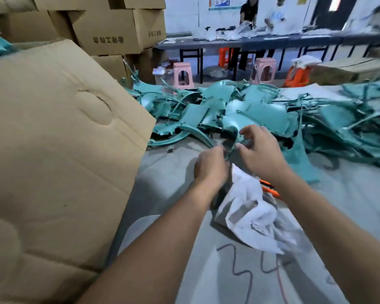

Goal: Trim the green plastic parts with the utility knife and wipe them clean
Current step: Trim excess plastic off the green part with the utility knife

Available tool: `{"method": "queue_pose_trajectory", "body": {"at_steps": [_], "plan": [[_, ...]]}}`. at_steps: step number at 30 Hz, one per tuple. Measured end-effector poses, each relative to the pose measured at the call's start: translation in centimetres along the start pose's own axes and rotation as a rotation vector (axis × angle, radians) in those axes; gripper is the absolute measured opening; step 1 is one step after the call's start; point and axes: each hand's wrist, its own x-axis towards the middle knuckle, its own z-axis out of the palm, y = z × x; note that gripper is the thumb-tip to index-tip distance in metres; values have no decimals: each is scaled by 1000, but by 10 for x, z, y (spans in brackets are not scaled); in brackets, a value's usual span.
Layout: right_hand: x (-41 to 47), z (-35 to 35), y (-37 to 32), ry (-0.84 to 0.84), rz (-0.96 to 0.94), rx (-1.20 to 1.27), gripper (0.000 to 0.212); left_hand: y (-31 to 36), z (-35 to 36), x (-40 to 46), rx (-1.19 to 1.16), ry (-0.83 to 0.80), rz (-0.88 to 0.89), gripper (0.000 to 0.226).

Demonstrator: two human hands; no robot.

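— What's nearest you there?

— The white cloth [250, 213], crumpled on the grey work surface [167, 185] between the forearms, with the orange utility knife [270, 188] lying just beside it, partly under the right forearm. Neither hand has it.

— And the hands?

— Both are on one green plastic part [229, 133] at the near edge of the pile. The left hand [211, 165] has its fingers curled onto the part's lower edge; the right hand [261, 148] pinches it from the other side. It's blurred, so the exact finger hold I can't make out.

— What could go wrong?

— I'd say the part is tangled with its neighbours, so a pull could drag others off the heap [261, 110]. And a forearm sweeping back could knock the knife; whether its blade is out, I can't tell.

— Further out?

— A big cardboard box [53, 139] leans in close on the left, with more cartons [110, 29] stacked behind it. Green parts spread right across the surface. Beyond are pink stools [182, 75], orange ones [297, 75], and a long dark table [272, 40] where people stand working against a white wall.
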Motion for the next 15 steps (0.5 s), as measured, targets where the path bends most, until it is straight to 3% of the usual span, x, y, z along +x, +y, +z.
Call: {"method": "queue_pose_trajectory", "body": {"at_steps": [2,5,7,11,15], "plan": [[-10,-19,16,-30,1,-89,19,3,5,4,-81,48,-26,16],[-32,-42,37,-416,59,-368,17,-5,3,5,-235,257,-136,20],[-46,-44,42,-542,86,-459,24,-12,-2,0,-340,369,-115,24],[-56,-37,46,-493,72,-384,18,-27,-9,-12,-568,496,-63,33],[-57,-27,38,-114,77,-64,17,-42,-14,-22,-839,600,-270,50]]}}
